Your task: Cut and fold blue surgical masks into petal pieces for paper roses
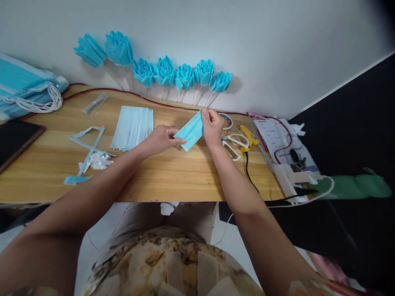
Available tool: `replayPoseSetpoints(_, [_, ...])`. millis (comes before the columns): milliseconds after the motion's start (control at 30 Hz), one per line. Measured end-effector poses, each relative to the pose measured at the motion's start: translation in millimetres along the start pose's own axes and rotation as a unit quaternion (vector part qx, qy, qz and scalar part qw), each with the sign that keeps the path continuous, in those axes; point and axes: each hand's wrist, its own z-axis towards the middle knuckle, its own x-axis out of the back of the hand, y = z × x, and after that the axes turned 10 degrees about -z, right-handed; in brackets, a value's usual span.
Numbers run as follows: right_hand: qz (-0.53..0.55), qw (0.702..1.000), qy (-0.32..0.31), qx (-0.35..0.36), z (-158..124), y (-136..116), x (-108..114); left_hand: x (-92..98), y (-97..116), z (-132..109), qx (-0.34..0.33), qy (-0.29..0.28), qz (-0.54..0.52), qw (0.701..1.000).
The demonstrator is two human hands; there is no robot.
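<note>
Between my two hands, above the table, a folded blue face mask piece [191, 131] is stretched at a slant. My left hand [165, 139] pinches its lower left end, thumb on top. The upper right corner is gripped by my right hand [212, 125], its fingers curled closed. Left of my left hand lies a small stack of pale blue mask sheets [132, 127]. Close to my right hand are white-handled scissors [236, 140], a roll of tape [227, 121] and a yellow glue gun [248, 138].
Several blue mask-fabric flowers [185, 77] on sticks lean against the wall. A pile of masks [27, 86], a phone [18, 142] and cut scraps [95, 160] lie at left. A power strip [288, 181] with cables sits at the right edge, by a paper sheet [273, 133].
</note>
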Motion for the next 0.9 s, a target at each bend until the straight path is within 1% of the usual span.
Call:
replayPoseSetpoints(167, [0.013,0.999,-0.038,-0.001,-3.4,-2.6,-1.7,1.7,6.6,-4.0,-0.010,-0.081,-0.001,0.997])
replayPoseSetpoints(233, [0.013,0.999,-0.048,0.000,-3.7,-5.1,0.1,4.3,9.8,-4.6,-0.015,-0.089,0.016,0.996])
replayPoseSetpoints(300, [0.011,0.998,-0.055,0.002,-4.3,-9.6,2.2,7.6,13.0,-4.1,-0.035,-0.051,0.024,0.998])
replayPoseSetpoints(367, [0.007,0.997,-0.072,0.010,-6.5,-16.5,3.3,10.3,15.2,-2.6,-0.056,0.015,0.003,0.998])
replayPoseSetpoints(400, [0.006,0.996,-0.086,0.019,-8.4,-20.6,3.3,11.0,15.6,-1.7,-0.058,0.043,-0.012,0.997])
replayPoseSetpoints(467, [0.000,0.992,-0.119,0.044,-13.6,-29.5,2.2,10.4,14.4,0.0,-0.045,0.073,-0.030,0.996])
replayPoseSetpoints(533, [-0.008,0.987,-0.146,0.068,-19.7,-37.6,0.1,7.6,10.7,1.3,-0.038,0.084,-0.031,0.995])
replayPoseSetpoints(600, [-0.015,0.984,-0.155,0.083,-25.2,-43.5,-2.1,4.0,4.8,2.0,-0.038,0.091,-0.032,0.995])
replayPoseSetpoints(733, [-0.013,0.985,-0.139,0.099,-28.6,-45.9,-4.6,0.0,-6.7,2.7,-0.020,0.096,-0.017,0.995])
replayPoseSetpoints(800, [-0.010,0.989,-0.124,0.086,-25.3,-41.7,-4.3,0.0,-9.6,2.9,-0.013,0.087,-0.009,0.996])
replayPoseSetpoints(900, [-0.014,0.996,-0.083,0.040,-16.4,-29.7,-3.0,0.9,-9.3,3.0,-0.004,0.065,0.001,0.998])
